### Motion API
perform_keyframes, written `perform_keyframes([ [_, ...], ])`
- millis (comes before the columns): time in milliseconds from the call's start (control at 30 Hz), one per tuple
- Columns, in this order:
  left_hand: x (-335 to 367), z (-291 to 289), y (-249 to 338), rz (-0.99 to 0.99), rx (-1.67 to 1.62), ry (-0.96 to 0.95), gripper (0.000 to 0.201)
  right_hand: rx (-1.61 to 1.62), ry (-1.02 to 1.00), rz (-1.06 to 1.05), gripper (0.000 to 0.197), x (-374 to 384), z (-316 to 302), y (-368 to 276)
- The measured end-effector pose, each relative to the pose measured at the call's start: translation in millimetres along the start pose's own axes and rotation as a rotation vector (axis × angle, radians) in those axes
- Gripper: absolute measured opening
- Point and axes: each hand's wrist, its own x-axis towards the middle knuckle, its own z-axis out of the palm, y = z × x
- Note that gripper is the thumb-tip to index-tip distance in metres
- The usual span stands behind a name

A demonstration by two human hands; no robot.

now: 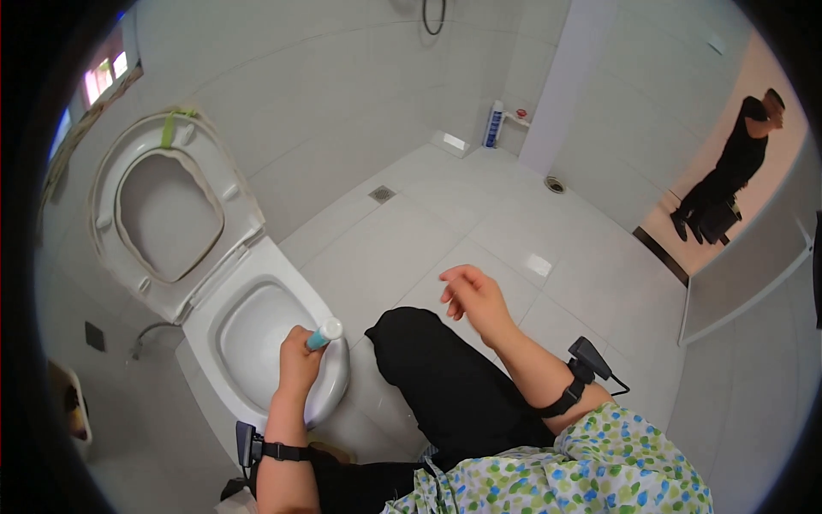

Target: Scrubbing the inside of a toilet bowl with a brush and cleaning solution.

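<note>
The left hand [299,363] had its grip closed around a white-ended teal handle [318,339], which tilted upward out of the fist. It stood above the right side of the toilet bowl [336,375], near the rim; the part below the fist was hidden, so I could not tell whether it reached into the bowl. The right hand [476,301] held nothing — its grip was loosely spread, the fingers half curled, over the tiled floor [419,248] just beyond the black trousers [437,368]. The toilet seat [214,167] was raised, which left the bowl uncovered. I judged the step in hand to be work at the bowl with the handled thing. The next move, as I saw it, called for a firm hold and a wrist kept clear of the rim — the free hand was not needed.
</note>
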Motion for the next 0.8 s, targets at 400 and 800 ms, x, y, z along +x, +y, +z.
perform_keyframes([
  [400, -43, 0, 12, 0.131, -0.080, 0.214, 0.024, -0.540, -0.667, -0.803, 0.021, -6, 163, 54],
  [800, -61, -110, -52, -0.581, 0.448, -0.048, 0.041, -0.681, -0.591, -0.800, 0.011, 19, 220, 98],
])
